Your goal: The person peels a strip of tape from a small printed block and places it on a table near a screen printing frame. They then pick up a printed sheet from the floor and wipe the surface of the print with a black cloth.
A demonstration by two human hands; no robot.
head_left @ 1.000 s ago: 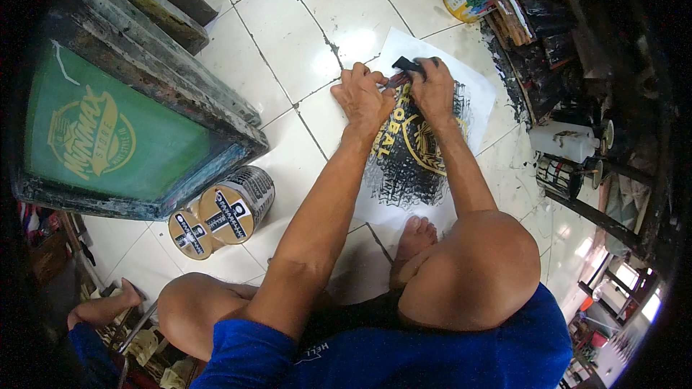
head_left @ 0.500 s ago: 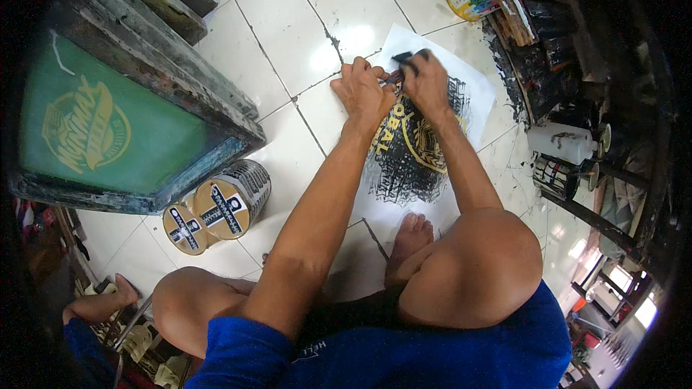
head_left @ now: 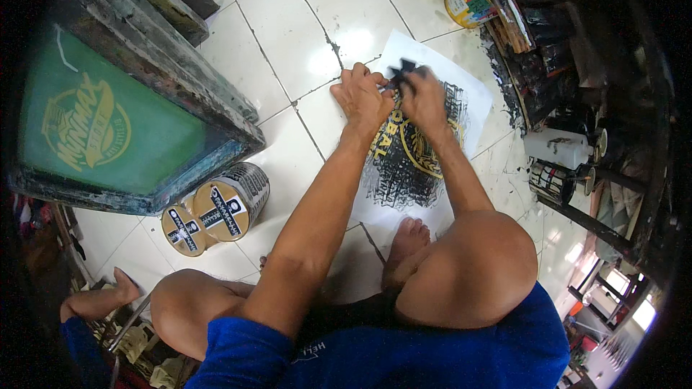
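A white sheet lies on the tiled floor in front of me, with a black-smeared, yellow-lettered print across its middle. Over its far part, my right hand is closed round a limp black piece that looks like a rag; motion smears its outline. Close by on the left is my left hand, fingers bent, thumb and forefinger pinched together at the print's edge beside the black piece. What sits in that pinch is hidden.
On the left leans a green printing screen in a worn frame, beside wrapped cans. Paint cans stand at the far right. A dark shelf with a whitish container runs along the right. Another person's foot shows lower left.
My right hand and the black piece have shifted slightly toward me, and the piece has changed shape. My left hand keeps nearly the same place on the sheet.
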